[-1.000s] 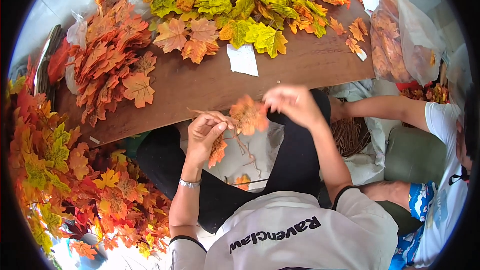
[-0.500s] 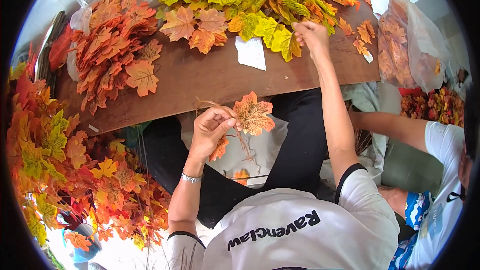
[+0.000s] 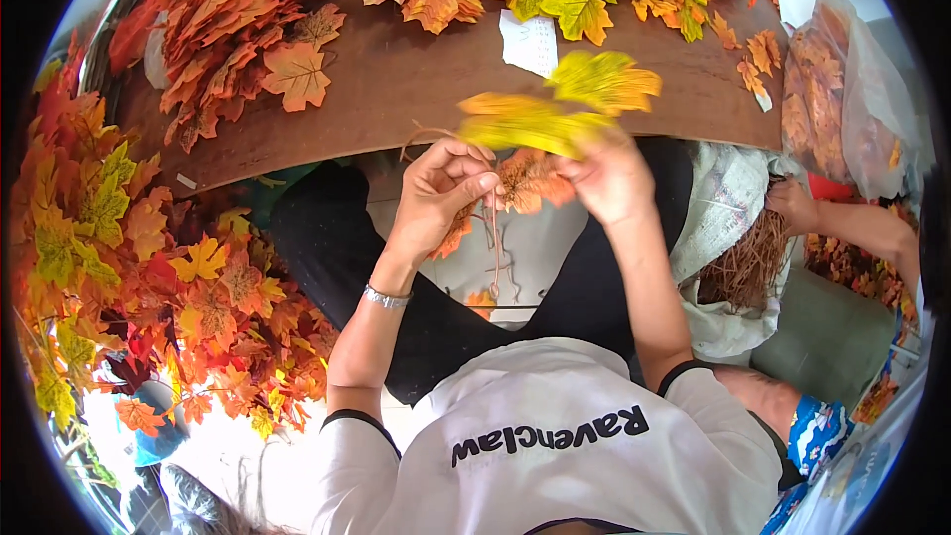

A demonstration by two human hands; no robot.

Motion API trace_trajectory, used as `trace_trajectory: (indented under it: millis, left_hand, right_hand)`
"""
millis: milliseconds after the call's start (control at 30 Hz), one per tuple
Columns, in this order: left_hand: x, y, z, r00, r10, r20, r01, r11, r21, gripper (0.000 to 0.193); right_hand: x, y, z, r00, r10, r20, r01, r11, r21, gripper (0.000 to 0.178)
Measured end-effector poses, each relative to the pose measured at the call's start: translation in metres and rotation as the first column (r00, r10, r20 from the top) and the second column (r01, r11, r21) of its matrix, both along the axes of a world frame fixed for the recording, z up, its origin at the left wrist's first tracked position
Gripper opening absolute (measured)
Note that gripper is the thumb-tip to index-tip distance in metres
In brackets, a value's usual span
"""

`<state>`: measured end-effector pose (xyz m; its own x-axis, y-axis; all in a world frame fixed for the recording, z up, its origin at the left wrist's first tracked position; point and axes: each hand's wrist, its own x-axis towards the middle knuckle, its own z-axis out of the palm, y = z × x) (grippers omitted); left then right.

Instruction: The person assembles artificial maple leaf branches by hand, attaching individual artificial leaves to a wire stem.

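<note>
My left hand (image 3: 436, 193) is closed in a pinch on a thin brown artificial stem (image 3: 494, 238), whose loose ends hang below the fingers. An orange artificial leaf (image 3: 535, 181) on it shows between my two hands, blurred. Yellow-green artificial leaves (image 3: 530, 126), smeared by motion, are carried by my right hand (image 3: 614, 183) just above the orange leaf. The right fingertips are partly hidden behind them. Both hands are close together over my lap, near the brown table's (image 3: 396, 99) front edge.
Piles of orange leaves (image 3: 233, 30) and yellow-green leaves (image 3: 580, 10) lie on the table by a white paper (image 3: 529, 43). Finished-looking foliage (image 3: 218, 307) crowds the left. At right, another person's hand (image 3: 792, 206) touches brown stems (image 3: 748, 253) in a white sack (image 3: 718, 198).
My right hand has come back from the yellow-green pile to my left hand, bringing leaves. The view has shifted. The other person's hand now reaches the brown stems.
</note>
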<state>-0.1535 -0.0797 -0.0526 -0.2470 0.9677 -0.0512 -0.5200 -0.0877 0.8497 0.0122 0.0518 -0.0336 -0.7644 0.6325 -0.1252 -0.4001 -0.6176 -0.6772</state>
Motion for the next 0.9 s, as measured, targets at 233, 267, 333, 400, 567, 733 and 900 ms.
trace_trajectory:
  millis: [233,267,333,400,567,733,900]
  left_hand:
    - [-0.004,-0.003,0.003,0.997,-0.075,-0.021,0.077,0.994,0.083,0.011]
    - [-0.004,-0.003,0.003,0.998,-0.061,-0.015,0.062,0.993,0.098,0.012]
    - [-0.004,-0.006,0.004,0.999,-0.043,-0.002,0.043,0.993,0.112,0.012]
    - [-0.004,-0.007,0.008,0.999,-0.042,0.002,0.042,0.997,0.066,0.012]
    - [-0.008,-0.008,0.001,0.999,-0.033,-0.03,0.036,0.994,0.101,0.012]
    - [-0.005,-0.008,0.003,0.999,-0.018,-0.029,0.02,0.997,0.075,0.011]
    - [-0.002,-0.007,0.005,1.0,0.015,-0.016,-0.014,0.999,0.05,0.012]
  right_hand:
    - [-0.039,-0.049,-0.011,0.986,-0.026,0.167,0.022,0.999,0.026,0.012]
    - [-0.039,-0.049,-0.01,0.985,-0.022,0.171,0.018,1.0,0.023,0.012]
    - [-0.037,-0.049,-0.006,0.991,0.133,-0.001,-0.13,0.972,-0.194,0.014]
    - [-0.04,-0.051,-0.005,0.993,0.119,0.024,-0.105,0.943,-0.317,0.015]
    - [-0.045,-0.058,-0.007,0.995,0.082,0.048,-0.051,0.885,-0.463,0.017]
    - [-0.048,-0.063,-0.005,0.995,0.015,0.103,0.032,0.898,-0.44,0.017]
    - [-0.052,-0.067,-0.004,0.991,-0.031,0.132,0.093,0.864,-0.494,0.017]
